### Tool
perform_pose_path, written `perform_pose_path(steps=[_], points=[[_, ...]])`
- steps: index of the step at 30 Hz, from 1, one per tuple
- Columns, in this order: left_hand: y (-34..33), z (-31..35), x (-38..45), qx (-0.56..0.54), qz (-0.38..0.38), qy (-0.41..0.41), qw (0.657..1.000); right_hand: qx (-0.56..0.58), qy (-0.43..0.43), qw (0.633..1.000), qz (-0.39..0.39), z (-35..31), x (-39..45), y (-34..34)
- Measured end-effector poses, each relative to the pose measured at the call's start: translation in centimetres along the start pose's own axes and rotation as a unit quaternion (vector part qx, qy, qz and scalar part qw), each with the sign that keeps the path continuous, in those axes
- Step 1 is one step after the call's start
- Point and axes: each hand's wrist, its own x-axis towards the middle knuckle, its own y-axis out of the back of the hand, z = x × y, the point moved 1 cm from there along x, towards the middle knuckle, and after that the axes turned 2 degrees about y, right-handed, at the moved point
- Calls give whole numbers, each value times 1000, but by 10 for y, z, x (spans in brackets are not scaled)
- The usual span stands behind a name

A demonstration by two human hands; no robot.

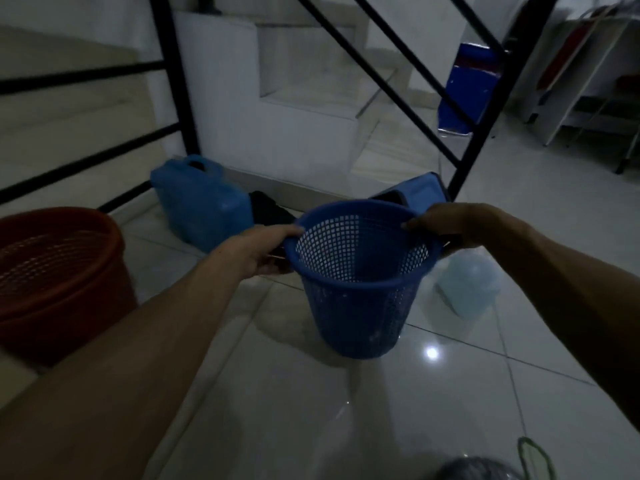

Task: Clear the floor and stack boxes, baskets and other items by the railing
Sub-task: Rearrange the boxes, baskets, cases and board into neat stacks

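Head view: we look down at a dim tiled floor (346, 427) at the foot of a black railing (175, 81).
Blue basket: our blue mesh basket (360, 278) sits between both hands, apparently lifted just clear of the tiles — its shadow falls below it, though we cannot be sure it is off the ground.
Left hand: our left hand (266, 251) grips the near-left rim, fingers curled under the lip, thumb on top.
Right hand: our right hand (446, 225) holds the far-right rim, fingers wrapped over the edge.
Already by the railing: a blue jerrycan (201, 199) stands at the railing post, a dark bundle (268, 207) beside it, and a second blue container (415, 190) behind the basket.
Still loose: a red mesh basket (59, 275) at left, a pale translucent container (467, 282) at right, and a greyish bag with green cord (485, 465) at the bottom edge.
Progress: we judge the job partway — a few items lie along the railing, nothing is visibly stacked yet.
Left to do: set this basket down by the railing, perhaps nest it with the red one, then gather the rest.
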Motion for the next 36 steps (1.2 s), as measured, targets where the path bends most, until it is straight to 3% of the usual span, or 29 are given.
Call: perform_pose_path(steps=[4, 8, 14, 18, 22, 25, 28, 33, 36], points=[[56, 13, -19, -140, 104, -106, 979, 142, 22, 990, 4, -45, 8, -28], [115, 32, -50, -188, 240, -189, 933, 261, 93, 961, -8, -98, 12, -61], [178, 28, -100, -164, 286, -223, 917, 377, 182, 907, -47, -182, 5, -113], [207, 22, -134, -140, 313, -252, 905, 457, 212, 856, -118, -227, -7, -157], [233, 25, -167, -152, 349, -268, 885, 476, 228, 836, -153, -267, -24, -201], [247, 22, -189, -122, 379, -274, 876, 461, 234, 838, -172, -290, -38, -231], [266, 12, -203, -91, 412, -256, 870, 403, 239, 864, -186, -305, -50, -259], [303, -29, -194, -65, 456, -153, 875, 296, 237, 903, -200, -310, -53, -304], [321, -57, -172, -20, 484, -94, 869, 227, 251, 926, -168, -307, -50, -323]])
